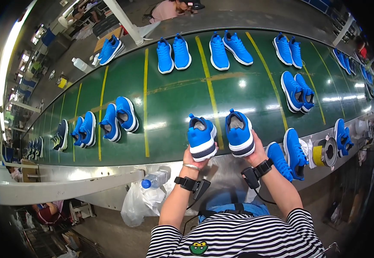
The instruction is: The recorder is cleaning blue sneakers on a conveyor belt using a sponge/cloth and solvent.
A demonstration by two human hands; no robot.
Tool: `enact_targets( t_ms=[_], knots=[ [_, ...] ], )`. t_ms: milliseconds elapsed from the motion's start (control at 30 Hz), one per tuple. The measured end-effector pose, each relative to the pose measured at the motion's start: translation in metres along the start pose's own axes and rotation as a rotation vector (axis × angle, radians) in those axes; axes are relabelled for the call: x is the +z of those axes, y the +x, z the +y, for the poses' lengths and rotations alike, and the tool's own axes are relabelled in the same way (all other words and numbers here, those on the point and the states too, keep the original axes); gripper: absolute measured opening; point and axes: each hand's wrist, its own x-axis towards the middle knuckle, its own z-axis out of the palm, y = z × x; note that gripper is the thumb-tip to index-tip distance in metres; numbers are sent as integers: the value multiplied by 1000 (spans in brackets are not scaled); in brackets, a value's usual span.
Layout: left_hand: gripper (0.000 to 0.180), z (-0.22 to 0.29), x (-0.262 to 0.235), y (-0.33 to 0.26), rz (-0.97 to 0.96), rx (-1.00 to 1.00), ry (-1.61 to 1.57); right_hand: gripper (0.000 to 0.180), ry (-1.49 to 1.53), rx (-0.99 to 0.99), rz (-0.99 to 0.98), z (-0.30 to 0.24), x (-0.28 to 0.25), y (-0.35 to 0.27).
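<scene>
My left hand (198, 162) is closed round the heel end of a blue sneaker (200, 136) with a white sole and a dark patch at the heel. A matching blue sneaker (239, 131) sits in my right hand (257, 151), gripped along its right side. The two shoes are side by side, heels toward me, over the near edge of the green conveyor belt (174, 101). Close to my right forearm, another pair of blue sneakers (295, 148) lies on the metal ledge. Black straps with small boxes are on both wrists.
Several blue pairs (173, 53) stand along the belt, which has yellow cross lines; darker shoes (61, 135) are at the left. A roll of yellow tape (323, 154) rests on the ledge. Near my left arm are a plastic bottle (156, 178) and a white bag (139, 204). A person (170, 10) sits beyond the belt.
</scene>
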Motion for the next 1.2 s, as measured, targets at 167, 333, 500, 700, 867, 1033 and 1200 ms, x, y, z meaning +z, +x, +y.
enact_targets(
  t_ms=[167, 333, 500, 700, 867, 1033, 1200],
  knots=[
    [53, 7, 8, 7, 18, 11, 34, 40, 47, -1, -47, -7, 10, 7],
    [59, -4, 30, 49, -233, -24, 327, 42, 54, -89, -286, -33, 0, 33],
    [59, -16, 9, 152, 357, 296, 1176, 47, -616, -559, 51, -83, -33, 69],
    [61, -42, -20, 175, 202, 524, 1595, 58, -1302, -733, 374, -74, -43, 57],
    [24, -97, 16, 94, 140, 280, 1536, 35, -1242, -1186, 183, -107, -67, -76],
    [29, -195, -5, 7, 43, -630, 1364, 46, -1474, -1025, 606, -163, -184, -169],
    [62, -280, -54, 16, 26, -376, 1887, 62, -1297, -453, 322, -171, -245, -154]
  ],
)
